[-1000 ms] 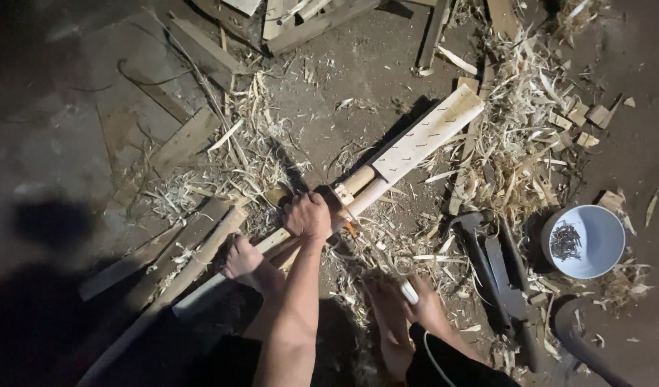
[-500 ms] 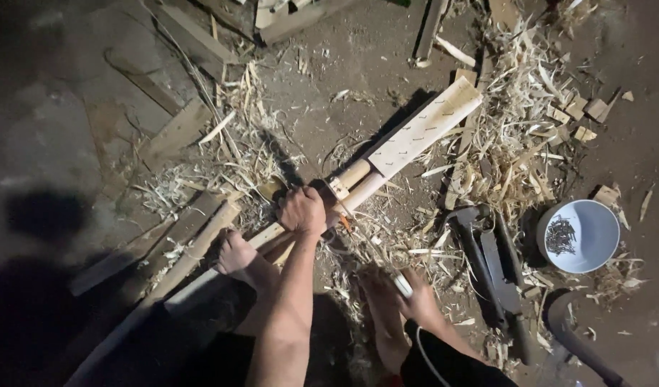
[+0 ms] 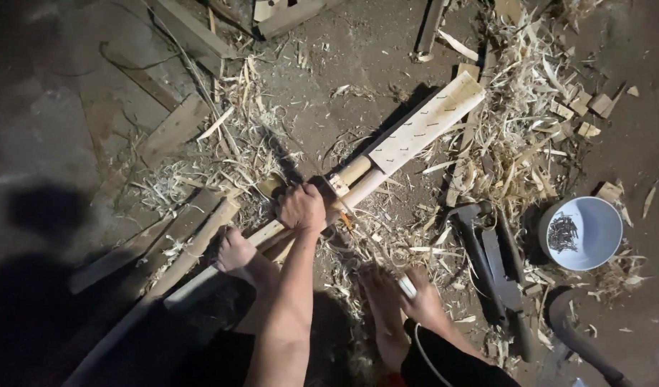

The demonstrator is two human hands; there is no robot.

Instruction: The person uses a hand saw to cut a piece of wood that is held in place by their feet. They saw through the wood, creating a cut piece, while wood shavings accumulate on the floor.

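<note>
Gripping: the left hand point(image 3: 299, 208) closes around the pale round wooden handle point(image 3: 358, 192) of a flat unfinished bat-shaped blank point(image 3: 426, 123), steadying it on the dirt floor point(image 3: 358, 43).
Foot: a bare foot point(image 3: 233, 251) presses the near end, pinning it.
Right hand: the right hand point(image 3: 422, 301), near, holds a small pale object; kind unclear.
Right side: a white bowl of dark nails point(image 3: 580, 233) beside dark tools point(image 3: 494, 265).
</note>
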